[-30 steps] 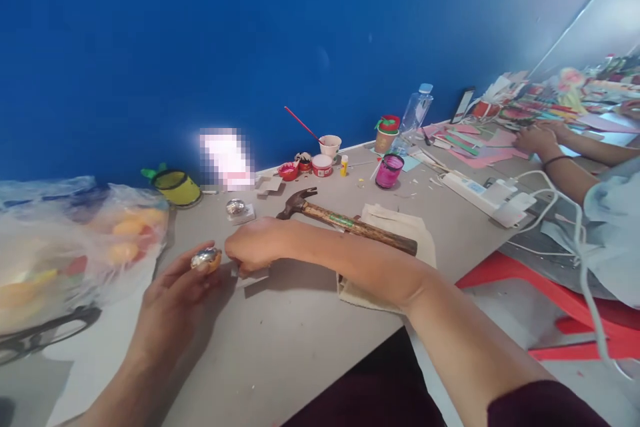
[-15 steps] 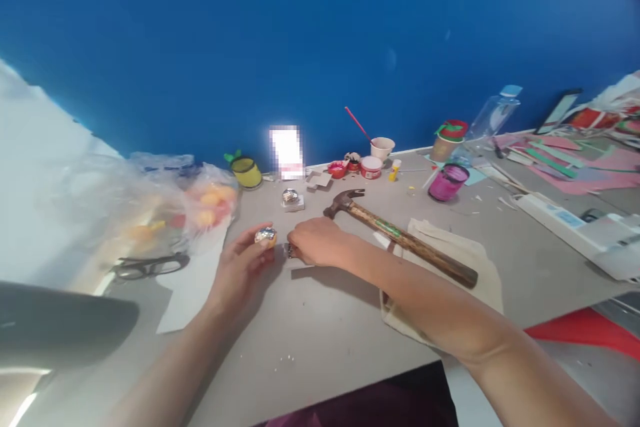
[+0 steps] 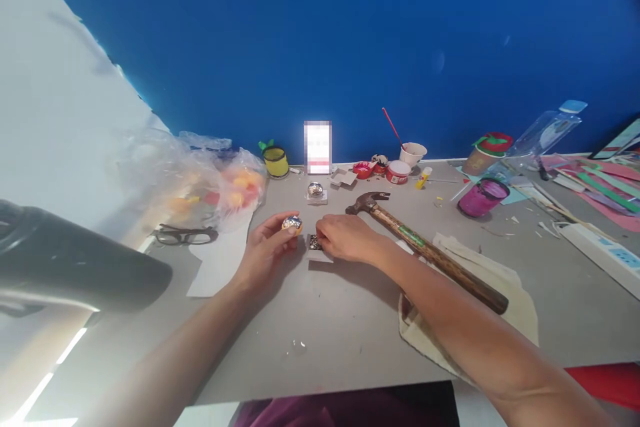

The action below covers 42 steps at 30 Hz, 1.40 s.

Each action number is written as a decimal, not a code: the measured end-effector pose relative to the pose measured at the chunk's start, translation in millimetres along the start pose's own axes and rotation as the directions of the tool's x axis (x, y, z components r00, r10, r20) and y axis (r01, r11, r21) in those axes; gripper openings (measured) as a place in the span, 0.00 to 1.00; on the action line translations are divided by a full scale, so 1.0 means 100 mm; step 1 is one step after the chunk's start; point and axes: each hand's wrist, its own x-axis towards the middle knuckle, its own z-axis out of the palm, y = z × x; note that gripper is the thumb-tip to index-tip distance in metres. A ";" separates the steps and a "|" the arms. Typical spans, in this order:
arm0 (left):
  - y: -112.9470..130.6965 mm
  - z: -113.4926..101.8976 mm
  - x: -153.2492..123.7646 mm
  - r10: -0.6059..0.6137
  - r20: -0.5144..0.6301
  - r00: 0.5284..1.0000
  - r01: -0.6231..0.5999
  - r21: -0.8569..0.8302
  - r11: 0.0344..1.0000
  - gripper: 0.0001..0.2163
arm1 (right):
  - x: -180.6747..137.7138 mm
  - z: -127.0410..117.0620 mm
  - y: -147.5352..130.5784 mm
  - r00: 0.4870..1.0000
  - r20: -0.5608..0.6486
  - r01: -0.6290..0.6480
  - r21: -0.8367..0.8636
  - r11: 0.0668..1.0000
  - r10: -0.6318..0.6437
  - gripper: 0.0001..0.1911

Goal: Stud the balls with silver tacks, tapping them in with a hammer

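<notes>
My left hand (image 3: 267, 250) is closed around a small orange ball partly covered in shiny silver bits (image 3: 293, 223), held just above the grey table (image 3: 320, 320). Right beside it, my right hand (image 3: 347, 238) rests on the table with its fingers curled down onto a small white card bearing dark glittery bits (image 3: 315, 245). A second silvered ball (image 3: 315, 189) sits on a little white base further back. A wooden-handled hammer (image 3: 425, 250) lies behind my right wrist.
A cream cloth (image 3: 515, 307) lies under the hammer's handle. A plastic bag of orange balls (image 3: 235, 190) and black glasses (image 3: 185, 235) are at the left, a yellow cup (image 3: 276, 161), paint pots (image 3: 399, 172), a pink cup (image 3: 483, 197) and a bottle (image 3: 547, 130) along the blue wall.
The view has swung left, so the neighbouring person and power strip have left the frame. My hands have stayed together, the left holding the ball, the right still on the card.
</notes>
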 end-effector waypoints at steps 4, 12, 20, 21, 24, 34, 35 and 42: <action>-0.01 0.00 0.00 -0.004 -0.001 1.000 0.004 -0.007 1.000 0.22 | -0.02 -0.03 0.01 0.999 -0.022 -0.024 0.003 1.000 0.024 0.10; -0.07 -0.03 0.03 -0.002 0.013 1.000 0.001 0.025 1.000 0.21 | -0.01 0.01 -0.04 0.998 -0.051 0.026 -0.064 0.998 -0.029 0.10; -0.10 -0.05 0.03 -0.001 0.039 0.999 -0.001 0.040 0.999 0.22 | 0.02 0.03 -0.03 0.999 -0.025 0.041 -0.042 0.998 -0.042 0.11; -0.09 -0.05 0.03 -0.002 0.040 0.999 0.000 0.043 0.999 0.21 | 0.02 0.03 -0.03 0.999 -0.022 0.041 -0.029 0.999 -0.042 0.12; -0.07 -0.03 0.03 -0.007 0.037 0.999 0.006 0.031 0.999 0.21 | 0.03 0.03 0.00 0.999 -0.041 0.037 0.043 0.998 -0.035 0.12; -0.02 0.01 -0.01 0.021 0.064 0.998 -0.016 -0.071 0.997 0.20 | 0.06 -0.01 0.16 0.991 -0.132 0.034 0.420 0.907 0.025 0.10; -0.01 0.02 -0.01 0.012 0.074 0.997 -0.006 -0.093 0.996 0.20 | 0.06 -0.02 0.17 0.991 -0.132 0.032 0.475 0.880 0.035 0.09; 0.05 0.02 -0.02 -0.054 0.121 0.991 0.079 -0.209 0.975 0.22 | 0.08 0.01 0.26 0.990 -0.137 0.096 0.856 0.508 0.045 0.11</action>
